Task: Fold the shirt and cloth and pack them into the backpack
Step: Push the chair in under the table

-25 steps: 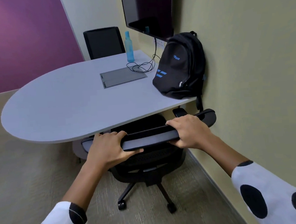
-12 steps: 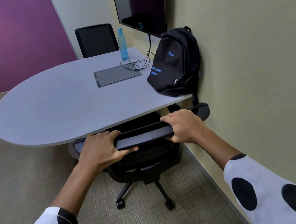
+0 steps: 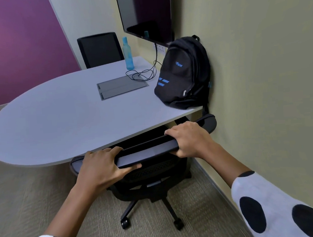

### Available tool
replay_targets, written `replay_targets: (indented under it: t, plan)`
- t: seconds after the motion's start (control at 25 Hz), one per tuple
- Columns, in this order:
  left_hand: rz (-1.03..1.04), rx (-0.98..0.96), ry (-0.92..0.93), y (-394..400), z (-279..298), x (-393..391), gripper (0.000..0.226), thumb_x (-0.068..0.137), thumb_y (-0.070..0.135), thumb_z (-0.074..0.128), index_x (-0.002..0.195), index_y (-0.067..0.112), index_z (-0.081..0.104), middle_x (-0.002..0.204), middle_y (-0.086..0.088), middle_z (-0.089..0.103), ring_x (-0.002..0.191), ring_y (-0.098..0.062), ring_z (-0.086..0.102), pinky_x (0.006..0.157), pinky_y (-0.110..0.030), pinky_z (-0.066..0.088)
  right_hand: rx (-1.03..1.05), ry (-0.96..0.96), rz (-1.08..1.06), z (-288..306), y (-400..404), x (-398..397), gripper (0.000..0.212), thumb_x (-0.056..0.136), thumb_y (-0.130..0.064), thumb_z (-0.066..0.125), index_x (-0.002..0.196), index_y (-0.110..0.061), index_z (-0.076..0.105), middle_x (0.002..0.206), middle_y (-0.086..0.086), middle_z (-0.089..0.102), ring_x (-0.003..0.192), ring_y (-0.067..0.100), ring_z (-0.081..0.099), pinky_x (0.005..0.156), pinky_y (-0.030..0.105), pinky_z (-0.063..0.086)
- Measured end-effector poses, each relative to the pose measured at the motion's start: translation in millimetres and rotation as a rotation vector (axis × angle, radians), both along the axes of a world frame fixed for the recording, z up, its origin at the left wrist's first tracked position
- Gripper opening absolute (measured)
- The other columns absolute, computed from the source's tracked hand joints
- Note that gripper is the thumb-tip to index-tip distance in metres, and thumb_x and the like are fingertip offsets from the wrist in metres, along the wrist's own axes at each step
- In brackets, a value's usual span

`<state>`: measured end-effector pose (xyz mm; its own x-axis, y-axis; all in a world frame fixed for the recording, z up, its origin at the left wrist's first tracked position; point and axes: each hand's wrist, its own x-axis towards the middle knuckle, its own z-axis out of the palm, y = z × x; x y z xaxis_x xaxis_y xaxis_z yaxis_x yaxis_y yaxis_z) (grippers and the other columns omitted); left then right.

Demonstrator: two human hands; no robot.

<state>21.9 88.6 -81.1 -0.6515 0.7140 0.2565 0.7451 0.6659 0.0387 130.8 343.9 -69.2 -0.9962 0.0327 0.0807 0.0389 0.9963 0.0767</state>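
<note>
Backpack (image 3: 183, 74) black fabric, upright on table (image 3: 59, 116); hands grip chair back (image 3: 147, 152).

Bench (image 3: 59, 121): smooth matt grey laminate, with an inset cable hatch (image 3: 122, 86) of matt grey finish. Backpack (image 3: 184, 73): matt black woven cloth, blue printed marks, a small metallic zip pull. Office chair (image 3: 147, 152): black mesh back, top rail of smooth, slightly sheened plastic, black plastic base and castors. Water bottle (image 3: 127, 53): translucent blue plastic. Wall screen (image 3: 146, 13): glossy black. Floor (image 3: 28, 201): rough beige carpet. Sleeve (image 3: 280, 207): soft white cloth with black spots.
</note>
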Motion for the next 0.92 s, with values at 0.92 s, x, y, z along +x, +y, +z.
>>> replay_targets:
  t: [0.92]
  plan:
    - [-0.033, -0.017, -0.034, 11, 5, -116, 0.096, 0.055, 0.097, 0.013, 0.108, 0.032, 0.061, 0.091, 0.010, 0.069, 0.086, -0.015, 0.063, 0.079, -0.034, 0.041, -0.023, 0.043, 0.001, -2, 8, -110, 0.054, 0.081, -0.058, 0.053, 0.124, -0.024, 0.054, 0.103, -0.005, 0.065, 0.097, 0.021, 0.060, 0.078, 0.032, 0.041]
